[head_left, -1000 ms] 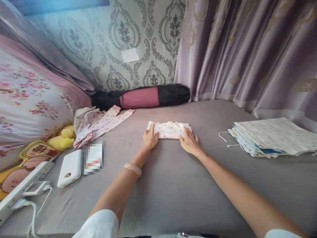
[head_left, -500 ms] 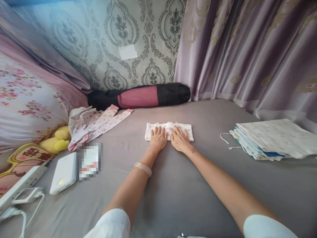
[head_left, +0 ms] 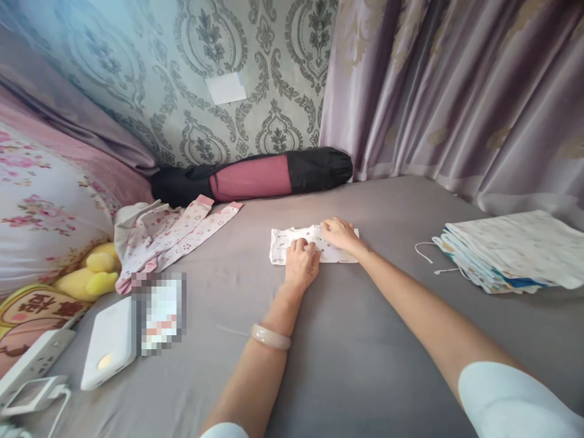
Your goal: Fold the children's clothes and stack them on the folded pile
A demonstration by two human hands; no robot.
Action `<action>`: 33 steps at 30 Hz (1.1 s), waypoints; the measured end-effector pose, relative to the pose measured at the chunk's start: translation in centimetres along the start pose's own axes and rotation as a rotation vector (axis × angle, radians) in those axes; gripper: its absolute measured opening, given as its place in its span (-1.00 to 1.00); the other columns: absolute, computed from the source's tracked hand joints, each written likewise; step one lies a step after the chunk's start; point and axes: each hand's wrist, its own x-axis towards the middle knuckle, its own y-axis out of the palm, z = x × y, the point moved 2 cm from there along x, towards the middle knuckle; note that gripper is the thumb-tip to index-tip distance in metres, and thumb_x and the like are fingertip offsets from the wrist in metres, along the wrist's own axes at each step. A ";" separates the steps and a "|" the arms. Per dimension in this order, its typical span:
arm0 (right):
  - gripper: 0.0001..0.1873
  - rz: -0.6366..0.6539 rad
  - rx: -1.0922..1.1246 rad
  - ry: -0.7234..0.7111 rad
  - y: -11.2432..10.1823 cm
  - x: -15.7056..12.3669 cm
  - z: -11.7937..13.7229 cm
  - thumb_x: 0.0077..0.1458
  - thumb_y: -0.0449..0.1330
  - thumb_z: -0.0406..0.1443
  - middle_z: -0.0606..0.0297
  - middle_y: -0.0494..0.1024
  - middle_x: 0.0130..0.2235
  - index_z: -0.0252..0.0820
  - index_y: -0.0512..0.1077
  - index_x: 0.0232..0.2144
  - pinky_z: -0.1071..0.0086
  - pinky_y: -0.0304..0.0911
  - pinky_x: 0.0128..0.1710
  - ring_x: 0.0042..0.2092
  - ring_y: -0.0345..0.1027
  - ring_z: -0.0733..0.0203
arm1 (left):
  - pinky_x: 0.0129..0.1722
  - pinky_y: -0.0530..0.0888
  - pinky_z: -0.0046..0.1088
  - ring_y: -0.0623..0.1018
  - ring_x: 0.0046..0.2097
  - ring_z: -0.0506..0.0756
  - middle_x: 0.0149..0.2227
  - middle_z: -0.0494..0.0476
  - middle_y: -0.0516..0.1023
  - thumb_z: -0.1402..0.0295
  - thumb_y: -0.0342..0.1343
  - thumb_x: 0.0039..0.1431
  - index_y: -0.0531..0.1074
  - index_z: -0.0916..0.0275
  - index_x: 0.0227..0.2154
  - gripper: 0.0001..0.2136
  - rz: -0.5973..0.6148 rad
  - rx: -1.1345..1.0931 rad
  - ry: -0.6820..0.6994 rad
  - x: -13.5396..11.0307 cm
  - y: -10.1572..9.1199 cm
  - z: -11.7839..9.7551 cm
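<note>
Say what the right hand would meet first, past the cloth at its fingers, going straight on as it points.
Probably the long black-and-pink bag; beyond the folded cloth, the right hand seems to point its way, though depth is unclear.

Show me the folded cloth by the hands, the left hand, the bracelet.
Folded cloth (head_left: pixel 330 252), head view: just right of its middle.
Left hand (head_left: pixel 302 265), head view: its back.
Bracelet (head_left: pixel 271 337), head view: middle of its band.

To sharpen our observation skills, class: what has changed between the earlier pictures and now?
The left hand moved inward from one end of the white, printed, folded cloth, its fingers now bent; the right hand moved inward, then to the far edge. The stack of pale printed cloths stayed put.
</note>
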 end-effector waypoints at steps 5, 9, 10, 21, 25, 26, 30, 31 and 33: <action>-0.54 0.133 0.026 0.115 0.1 3.9 0.5 0.27 -0.10 -0.14 0.02 0.56 -0.05 -0.20 0.55 -0.21 0.14 0.14 0.06 0.07 0.34 -0.04 | -0.05 0.37 -0.22 0.38 -0.08 0.21 -0.10 0.26 0.40 0.26 -0.05 0.30 0.44 0.22 -0.12 -0.76 0.079 -0.007 0.058 0.0 0.0 -0.4; -0.52 0.183 -0.007 0.139 0.9 5.6 1.3 0.21 -0.01 0.00 0.00 0.58 -0.09 -0.19 0.56 -0.29 0.07 0.08 0.11 0.07 0.35 -0.08 | -0.04 0.37 -0.26 0.38 -0.07 0.19 -0.10 0.21 0.39 0.26 -0.04 0.30 0.42 0.20 -0.11 -0.78 0.105 0.008 0.057 0.1 0.1 -0.5; -0.54 0.201 -0.014 0.139 1.0 5.9 1.5 0.19 0.02 0.01 0.02 0.59 -0.11 -0.19 0.56 -0.33 0.07 0.09 0.10 0.05 0.37 -0.08 | -0.04 0.37 -0.26 0.38 -0.07 0.19 -0.10 0.21 0.39 0.25 -0.03 0.30 0.42 0.20 -0.10 -0.78 0.111 0.013 0.055 0.1 0.1 -0.5; -0.85 0.292 0.583 0.007 2.1 6.8 -0.8 0.02 0.27 -0.27 0.32 0.60 -0.33 -0.20 0.57 -0.34 0.45 0.27 -0.25 -0.30 0.40 0.27 | -0.04 0.36 -0.23 0.38 -0.02 0.21 -0.07 0.21 0.42 0.25 -0.16 0.36 0.41 0.18 -0.10 -0.73 0.110 0.043 0.059 0.2 0.5 -0.2; -0.82 0.187 0.554 -0.080 3.1 6.5 -1.2 0.07 0.21 -0.28 0.32 0.61 -0.28 -0.20 0.57 -0.29 0.44 0.26 -0.17 -0.22 0.42 0.26 | 0.17 0.26 -0.13 0.26 0.22 0.27 0.20 0.27 0.32 0.23 -0.14 0.34 0.30 0.24 0.12 -0.63 0.080 0.030 0.020 0.2 1.0 0.1; -0.82 0.143 0.486 -0.103 3.4 6.2 -1.1 0.10 0.19 -0.28 0.32 0.61 -0.25 -0.19 0.57 -0.28 0.41 0.24 -0.13 -0.19 0.42 0.23 | 0.22 0.20 -0.10 0.20 0.27 0.29 0.25 0.28 0.26 0.21 -0.15 0.34 0.24 0.27 0.19 -0.57 0.087 0.032 -0.001 0.2 1.2 0.3; -0.77 -0.084 0.115 -0.149 4.2 4.7 -0.4 0.21 0.11 -0.24 0.20 0.57 -0.12 -0.15 0.57 -0.25 0.24 0.11 0.03 -0.01 0.34 0.08 | 0.28 0.11 -0.04 0.14 0.33 0.32 0.31 0.23 0.21 0.14 -0.24 0.37 0.17 0.26 0.26 -0.50 0.121 0.057 -0.051 0.1 2.0 0.6; -0.74 -0.131 0.040 -0.142 4.2 4.2 -0.1 0.24 0.08 -0.25 0.16 0.55 -0.09 -0.15 0.56 -0.22 0.20 0.08 0.04 0.01 0.32 0.05 | 0.28 0.12 -0.04 0.15 0.33 0.31 0.31 0.23 0.21 0.14 -0.25 0.37 0.17 0.26 0.26 -0.49 0.117 0.063 -0.045 0.1 2.0 0.6; -0.70 -0.187 -0.060 -0.128 4.1 3.2 0.3 0.28 0.00 -0.29 0.10 0.53 -0.05 -0.17 0.53 -0.15 0.18 0.05 0.06 0.04 0.29 0.02 | 0.28 0.14 -0.06 0.18 0.32 0.29 0.29 0.24 0.24 0.14 -0.26 0.37 0.20 0.27 0.25 -0.50 0.092 0.064 -0.041 0.2 2.0 0.7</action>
